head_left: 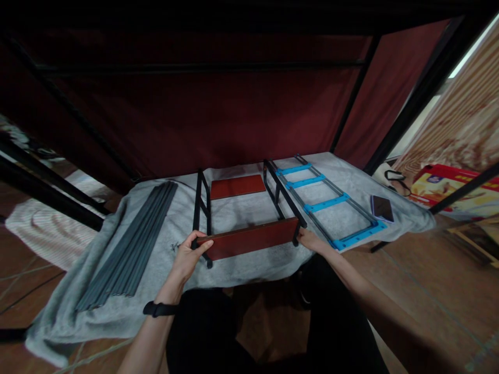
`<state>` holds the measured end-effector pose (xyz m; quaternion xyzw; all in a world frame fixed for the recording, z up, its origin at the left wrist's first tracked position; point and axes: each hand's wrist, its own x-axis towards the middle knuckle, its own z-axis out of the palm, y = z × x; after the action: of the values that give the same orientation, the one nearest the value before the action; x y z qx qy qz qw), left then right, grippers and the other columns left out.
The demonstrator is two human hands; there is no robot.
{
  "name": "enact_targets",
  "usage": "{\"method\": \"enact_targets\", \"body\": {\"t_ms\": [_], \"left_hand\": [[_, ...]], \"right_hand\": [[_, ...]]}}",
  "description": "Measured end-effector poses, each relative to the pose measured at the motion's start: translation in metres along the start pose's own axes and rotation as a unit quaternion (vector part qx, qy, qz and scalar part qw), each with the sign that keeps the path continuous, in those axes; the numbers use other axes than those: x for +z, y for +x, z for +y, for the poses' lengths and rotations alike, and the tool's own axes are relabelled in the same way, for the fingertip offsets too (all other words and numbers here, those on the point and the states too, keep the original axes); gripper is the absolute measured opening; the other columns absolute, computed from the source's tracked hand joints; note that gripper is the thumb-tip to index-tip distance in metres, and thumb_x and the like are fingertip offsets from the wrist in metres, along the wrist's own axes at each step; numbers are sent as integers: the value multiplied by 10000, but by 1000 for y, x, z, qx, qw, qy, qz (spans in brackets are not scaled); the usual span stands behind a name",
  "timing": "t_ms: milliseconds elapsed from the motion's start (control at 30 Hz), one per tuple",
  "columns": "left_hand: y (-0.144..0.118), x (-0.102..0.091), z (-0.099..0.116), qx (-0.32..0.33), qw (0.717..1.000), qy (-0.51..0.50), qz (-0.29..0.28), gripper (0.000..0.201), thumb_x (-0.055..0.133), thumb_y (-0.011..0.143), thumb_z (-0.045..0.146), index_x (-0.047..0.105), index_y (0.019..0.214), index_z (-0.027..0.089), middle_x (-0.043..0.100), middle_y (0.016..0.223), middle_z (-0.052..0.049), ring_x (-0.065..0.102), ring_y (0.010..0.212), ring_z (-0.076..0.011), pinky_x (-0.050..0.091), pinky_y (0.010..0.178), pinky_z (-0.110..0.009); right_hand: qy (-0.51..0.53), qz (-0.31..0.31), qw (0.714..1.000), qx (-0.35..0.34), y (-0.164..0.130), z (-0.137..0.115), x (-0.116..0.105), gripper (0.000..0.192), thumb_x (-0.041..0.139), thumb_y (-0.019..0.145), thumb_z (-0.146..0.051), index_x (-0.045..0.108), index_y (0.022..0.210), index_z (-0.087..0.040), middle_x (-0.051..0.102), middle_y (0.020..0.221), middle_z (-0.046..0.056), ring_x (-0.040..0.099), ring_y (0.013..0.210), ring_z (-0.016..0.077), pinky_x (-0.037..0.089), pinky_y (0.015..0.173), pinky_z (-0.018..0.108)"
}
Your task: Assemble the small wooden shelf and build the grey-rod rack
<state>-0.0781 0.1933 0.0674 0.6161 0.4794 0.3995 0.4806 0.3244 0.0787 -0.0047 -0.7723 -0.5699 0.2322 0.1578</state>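
Observation:
A black metal frame (288, 196) with two reddish-brown boards rests on a grey cloth. The near board (251, 240) spans the front, its face tilted toward me; the far board (237, 186) lies at the back between the side pieces. My left hand (187, 259) grips the near left corner, thumb on the board's face, other fingers partly hidden behind. At the near right corner, my right hand (310, 240) is closed around the end of the frame, its fingertips largely hidden. On my left wrist is a black band (159, 309).
Left of the frame lies a bundle of grey tubes (130, 249). To the right are grey rods joined by blue plastic crosspieces (326, 203), with a phone (382, 208) beside them. Black posts (413, 109) and a dark red panel (206, 119) enclose the cloth-covered surface (241, 272).

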Motion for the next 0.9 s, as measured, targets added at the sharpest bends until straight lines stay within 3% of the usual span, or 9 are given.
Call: {"method": "enact_targets", "body": {"t_ms": [67,133,200,267,400,533,600,700,900], "left_hand": [[-1,-1,0,-8,1000,-7,-3,409,845,610,472,604,793,196,605,724,31,545,681,-135,416,647,-223],[-1,-2,-1,-13,1000,-15,-8,413,849,612,464,604,804,192,618,740,27,556,692,-136,421,657,-224],[-2,-2,-3,-12,1000,-20,-17,410,853,621,450,604,815,189,626,749,24,562,701,-136,425,669,-225],[-2,-3,-4,-10,999,-23,-24,402,855,629,434,604,822,186,628,749,25,562,702,-134,428,676,-226],[-2,-1,-4,-12,999,-27,-18,410,863,623,423,594,825,188,621,739,35,555,670,-125,427,656,-223],[-5,2,-4,-11,1000,-22,-7,436,857,637,415,585,901,200,604,786,37,564,682,-125,442,654,-227],[-8,3,-6,-4,1000,-27,6,550,863,635,388,591,1084,223,609,885,25,595,753,-139,477,710,-246],[-12,6,-11,3,998,-51,23,874,869,637,353,448,1400,278,596,984,12,613,843,-156,509,808,-289],[-15,7,-19,16,996,-83,8,982,841,697,346,325,1532,301,596,1033,-10,617,892,-165,521,858,-317]], "right_hand": [[48,46,998,-6,-3,-2,-10,427,424,809,-80,706,1106,-199,757,1028,85,684,1059,245,544,916,363],[142,130,981,-27,-10,-7,-25,508,414,802,-113,664,1233,-211,743,1101,76,669,1093,237,527,975,399],[217,215,949,-70,-19,-18,-44,545,411,820,-153,615,1320,-221,706,1200,83,648,1130,232,502,1021,428],[210,243,937,-140,-30,-35,-63,499,427,880,-214,595,1348,-255,648,1309,78,594,1217,231,464,1070,434],[63,123,950,-279,-39,-74,-83,419,486,967,-338,590,1368,-273,627,1331,79,549,1269,245,405,1112,424],[-57,12,947,-316,-28,-90,-77,424,507,979,-370,599,1378,-262,683,1195,87,620,1147,249,449,1052,406],[-72,-5,944,-321,-21,-88,-73,403,475,996,-365,612,1366,-282,686,1193,72,636,1119,232,471,1027,378],[-64,-16,939,-338,-14,-82,-69,392,422,1020,-366,623,1350,-303,687,1201,46,646,1116,208,501,989,337],[-73,-14,936,-343,-9,-75,-66,423,381,1033,-381,600,1382,-281,682,1243,48,654,1145,216,521,997,356]]}}
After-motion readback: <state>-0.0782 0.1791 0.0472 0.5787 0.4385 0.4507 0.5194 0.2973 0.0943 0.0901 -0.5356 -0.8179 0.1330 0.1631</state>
